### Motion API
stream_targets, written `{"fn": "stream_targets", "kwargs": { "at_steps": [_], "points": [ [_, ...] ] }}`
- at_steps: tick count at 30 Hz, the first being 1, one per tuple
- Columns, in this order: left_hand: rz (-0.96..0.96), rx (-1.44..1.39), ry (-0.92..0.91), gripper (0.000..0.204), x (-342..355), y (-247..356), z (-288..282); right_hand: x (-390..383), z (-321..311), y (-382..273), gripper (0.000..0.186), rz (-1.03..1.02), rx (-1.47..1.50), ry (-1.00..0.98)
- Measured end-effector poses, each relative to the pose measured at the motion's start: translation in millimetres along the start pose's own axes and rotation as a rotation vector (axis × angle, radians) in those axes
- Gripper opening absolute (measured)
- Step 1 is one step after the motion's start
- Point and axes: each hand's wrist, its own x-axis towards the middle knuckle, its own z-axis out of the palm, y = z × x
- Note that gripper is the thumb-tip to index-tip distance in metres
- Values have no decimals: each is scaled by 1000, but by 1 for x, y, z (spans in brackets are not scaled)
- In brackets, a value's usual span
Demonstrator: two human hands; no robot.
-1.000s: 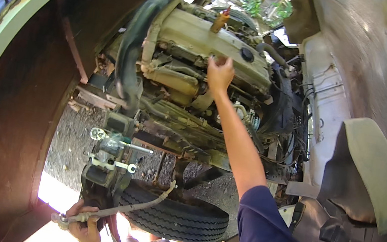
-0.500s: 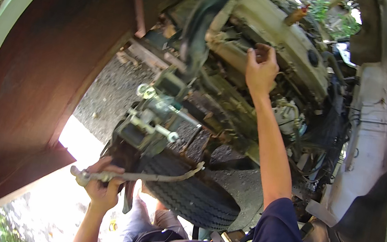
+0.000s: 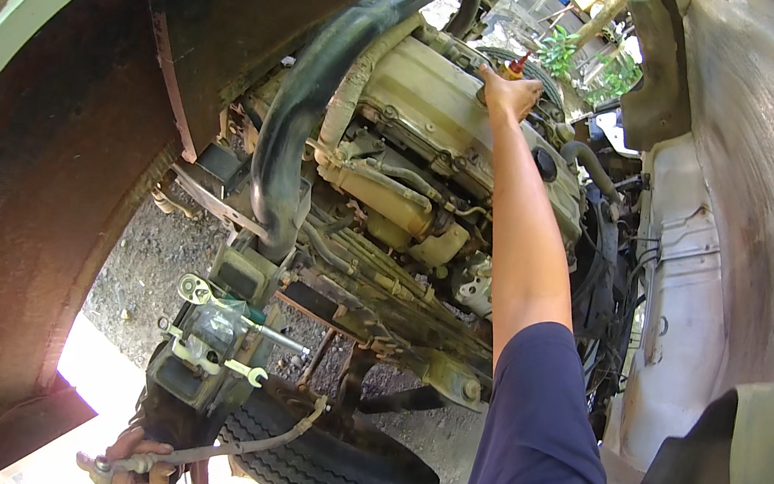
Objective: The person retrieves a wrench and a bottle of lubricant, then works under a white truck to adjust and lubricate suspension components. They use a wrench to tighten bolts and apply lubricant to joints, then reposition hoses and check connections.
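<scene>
My left hand (image 3: 129, 477), low at the left, is closed around one end of a bent grey steering rod (image 3: 243, 447) with a ball joint at that end. The rod's other end reaches over the tyre (image 3: 330, 471). My right arm stretches far forward across the engine (image 3: 430, 97). At the engine's far end, my right hand (image 3: 511, 95) has its fingers around a small amber bottle (image 3: 512, 71) with a red pointed tip. The hand covers most of the bottle's body.
A ratchet (image 3: 194, 290) and an open-ended wrench (image 3: 246, 373) lie on the metal bracket (image 3: 211, 397) above the wheel. A thick black pipe (image 3: 289, 125) arches beside the engine. A rusty panel (image 3: 36, 156) stands left, a pale body panel (image 3: 674, 318) right.
My right hand has moved forward over the engine to the bottle and closed on it. The left hand, still holding the rod, sits lower in view. The view has shifted forward.
</scene>
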Motion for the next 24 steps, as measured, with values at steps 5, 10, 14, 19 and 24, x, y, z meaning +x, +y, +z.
{"fn": "stream_targets", "kwargs": {
  "at_steps": [5, 10, 14, 19, 24],
  "points": [
    [74, 49, 27, 58, -5, -26, -3, 38, 16, 19, 85, 50, 46, -96],
    [-59, -33, -47, 52, -22, -55, -15, 34, 19, 37, 55, -105, 118, -75],
    [48, -57, -162, 46, -18, -60, -29, -17, -17, 32, 54, -298, 478, -45],
    [17, -204, -98, 39, -6, -46, -20, -142, -119, 21, 45, -308, 784, -291],
    [40, -157, -172, 38, 10, -34, -26, -285, -240, 15, 37, -184, 658, -305]
  ]
}}
